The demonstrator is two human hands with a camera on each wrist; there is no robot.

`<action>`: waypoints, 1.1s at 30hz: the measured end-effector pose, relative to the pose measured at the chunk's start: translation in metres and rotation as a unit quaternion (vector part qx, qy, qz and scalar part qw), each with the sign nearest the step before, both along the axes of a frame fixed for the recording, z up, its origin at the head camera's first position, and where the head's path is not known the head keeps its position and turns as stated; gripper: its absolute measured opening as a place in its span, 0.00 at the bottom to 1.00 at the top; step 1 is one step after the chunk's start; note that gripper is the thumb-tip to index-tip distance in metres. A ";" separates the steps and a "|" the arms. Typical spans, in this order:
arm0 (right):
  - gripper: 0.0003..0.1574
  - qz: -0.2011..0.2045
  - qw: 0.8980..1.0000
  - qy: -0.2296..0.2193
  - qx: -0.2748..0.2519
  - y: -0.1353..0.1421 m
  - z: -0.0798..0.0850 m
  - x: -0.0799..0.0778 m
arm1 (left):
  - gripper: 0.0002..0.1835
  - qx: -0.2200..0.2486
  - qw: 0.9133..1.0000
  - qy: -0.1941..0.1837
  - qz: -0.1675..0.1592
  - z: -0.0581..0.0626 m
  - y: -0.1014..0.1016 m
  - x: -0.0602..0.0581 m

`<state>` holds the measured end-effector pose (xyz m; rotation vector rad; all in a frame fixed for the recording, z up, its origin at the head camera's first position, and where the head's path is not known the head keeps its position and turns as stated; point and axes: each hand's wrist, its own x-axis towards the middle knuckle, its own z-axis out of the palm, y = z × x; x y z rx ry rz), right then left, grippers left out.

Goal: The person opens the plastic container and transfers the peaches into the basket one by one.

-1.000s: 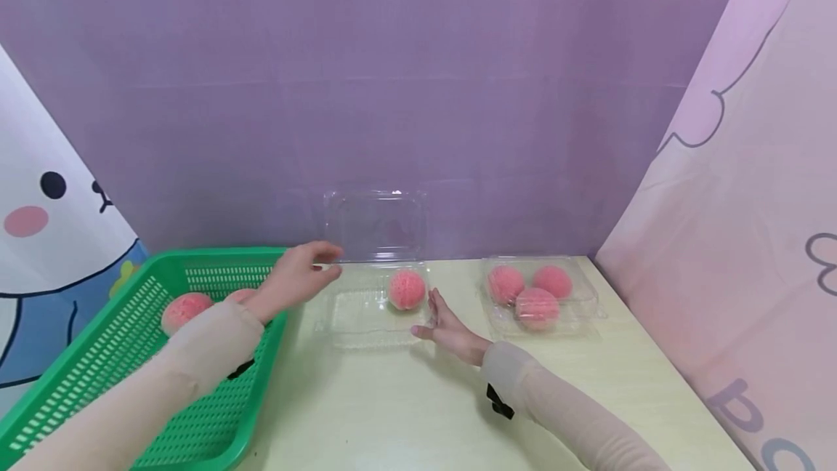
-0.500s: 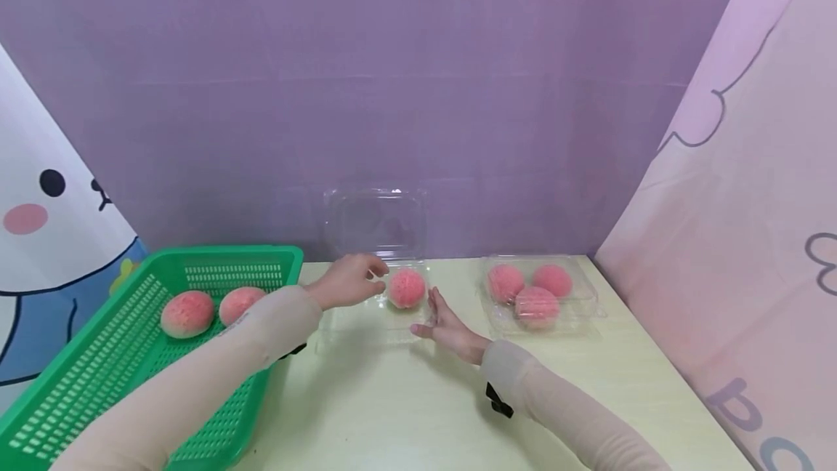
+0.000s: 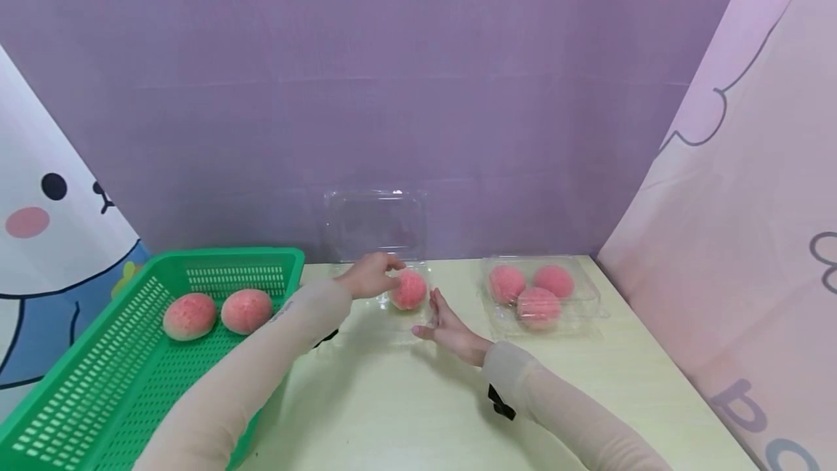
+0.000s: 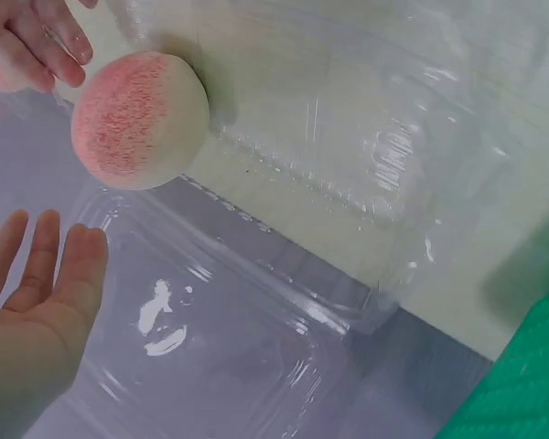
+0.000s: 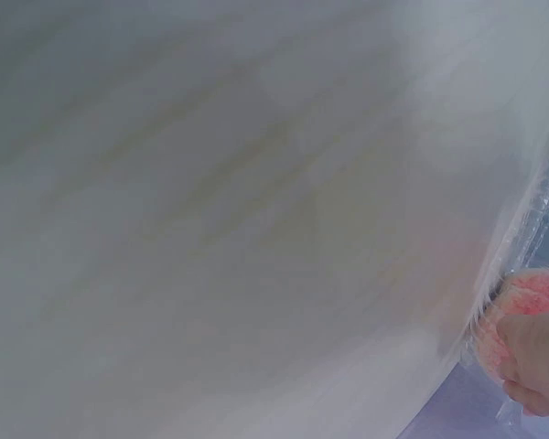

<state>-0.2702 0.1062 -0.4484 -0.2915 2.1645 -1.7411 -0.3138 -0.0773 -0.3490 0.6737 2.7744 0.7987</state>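
Observation:
An open clear plastic clamshell box (image 3: 374,327) stands mid-table, its lid (image 3: 375,227) raised at the back. One pink-and-cream peach (image 3: 412,291) sits at the right of its base. My left hand (image 3: 370,276) hovers over the box beside the peach. In the left wrist view, a gap separates the left fingertips (image 4: 91,240) from the peach (image 4: 139,121). At the box's right side is my right hand (image 3: 453,331), fingers extended along the wall and thumb apart at the front.
On the left stands a green plastic basket (image 3: 229,254) with two peaches (image 3: 189,316) in its far part. Farther right, another clear box (image 3: 588,295) with its lid down contains three peaches. A purple curtain (image 3: 418,107) hangs behind the table.
My left hand has moved right from over the basket's edge to beside the peach in the open box, uncovering the basket's second peach. The right hand has stayed in place.

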 end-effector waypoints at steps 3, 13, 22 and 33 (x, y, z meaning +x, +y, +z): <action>0.59 -0.003 1.000 0.002 0.002 -0.001 -0.002 0.000 | 0.21 0.013 1.000 -0.006 0.000 -0.005 0.002 -0.006; 0.59 0.000 1.000 0.010 0.007 -0.002 -0.002 0.001 | 0.25 0.046 0.998 -0.010 0.040 -0.030 0.010 -0.021; 0.59 -0.001 1.000 0.012 0.001 0.000 -0.002 0.002 | 0.28 0.049 0.997 0.005 0.056 -0.052 0.017 -0.036; 0.60 -0.006 1.000 0.021 -0.013 -0.003 -0.001 0.002 | 0.31 0.027 0.998 0.043 0.048 -0.069 0.022 -0.043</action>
